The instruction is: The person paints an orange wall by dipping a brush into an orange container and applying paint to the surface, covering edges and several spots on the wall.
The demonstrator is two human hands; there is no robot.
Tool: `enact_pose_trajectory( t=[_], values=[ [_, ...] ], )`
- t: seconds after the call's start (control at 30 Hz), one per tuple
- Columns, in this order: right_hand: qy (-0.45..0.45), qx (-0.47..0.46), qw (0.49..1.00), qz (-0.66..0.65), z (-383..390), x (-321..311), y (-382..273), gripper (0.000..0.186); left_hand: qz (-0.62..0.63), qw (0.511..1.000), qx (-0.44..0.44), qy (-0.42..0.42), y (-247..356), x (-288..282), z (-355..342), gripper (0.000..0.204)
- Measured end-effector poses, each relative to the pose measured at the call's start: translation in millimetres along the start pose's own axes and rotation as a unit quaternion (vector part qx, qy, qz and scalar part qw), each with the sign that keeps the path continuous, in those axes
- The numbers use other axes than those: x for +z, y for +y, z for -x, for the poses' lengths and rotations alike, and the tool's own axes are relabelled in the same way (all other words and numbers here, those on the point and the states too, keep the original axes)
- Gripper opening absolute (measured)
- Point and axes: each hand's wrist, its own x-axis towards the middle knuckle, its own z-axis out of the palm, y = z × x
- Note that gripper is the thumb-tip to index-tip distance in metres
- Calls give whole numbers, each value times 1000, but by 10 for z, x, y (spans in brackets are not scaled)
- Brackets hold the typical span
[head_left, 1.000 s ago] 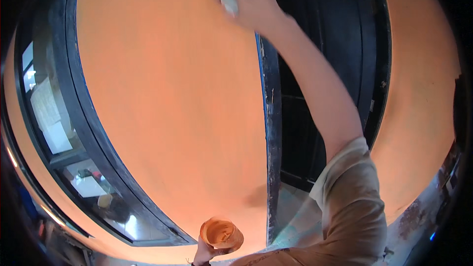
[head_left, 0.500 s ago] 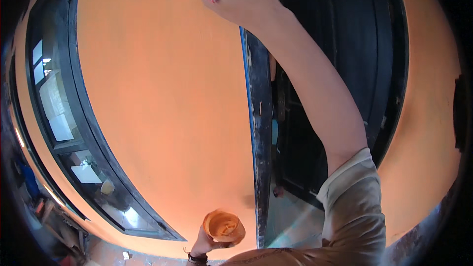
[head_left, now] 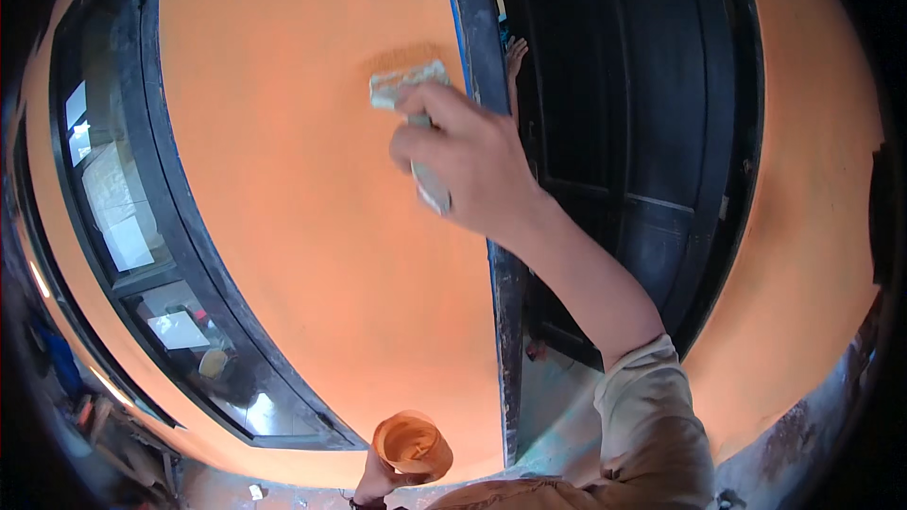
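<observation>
My right hand (head_left: 468, 156) is closed round the handle of a wide paintbrush (head_left: 408, 81). Its pale ferrule is smeared, and the orange bristles press on the orange wall (head_left: 293, 189), close to the dark door frame (head_left: 470, 0). The handle's light end sticks out below my fist. Low in the view, my left hand (head_left: 378, 482) grips a paint-coated cup (head_left: 435, 458) from its left side. Thick orange paint shows inside the cup, which is held near the wall's foot.
Blue tape edges the door frame along the painted wall. A black door (head_left: 614, 76) stands to the right, with another person's hand (head_left: 516, 50) beside it in the doorway. A dark-framed window (head_left: 123, 227) is on the left. Cluttered objects (head_left: 118, 439) lie at the lower left.
My right hand has come down from the top of the view with the paintbrush, which now shows against the wall. Another person's hand has come into sight in the doorway.
</observation>
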Motion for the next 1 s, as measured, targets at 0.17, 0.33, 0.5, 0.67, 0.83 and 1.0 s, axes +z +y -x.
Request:
enact_pose_trajectory(
  t=[0.17, 0.33, 0.5, 0.67, 0.83, 1.0],
  values=[
    [60, -1, 998, 2, 20, 13, -122, 25, 33, 998, 7, 43, 15, -50, 263, 98],
    [94, 89, 979, -156, 1001, 74, -844, 18, 28, 1000, 6, 1, -115, -133, 352, 98],
    [109, 330, 876, -335, 1874, 144, -1458, 18, 15, 999, -18, 36, 56, -240, 444, 99],
    [22, 537, 730, -422, 2590, 58, -1737, 19, 11, 998, -37, 41, 82, -330, 416, 102],
    [-19, 629, 676, -383, 2884, -130, -1750, 16, 23, 997, -51, 48, 44, -316, 327, 103],
    [-180, 578, 773, -189, 3040, -142, -1782, 18, 33, 998, -49, 27, 87, -317, 279, 101]
  ],
)
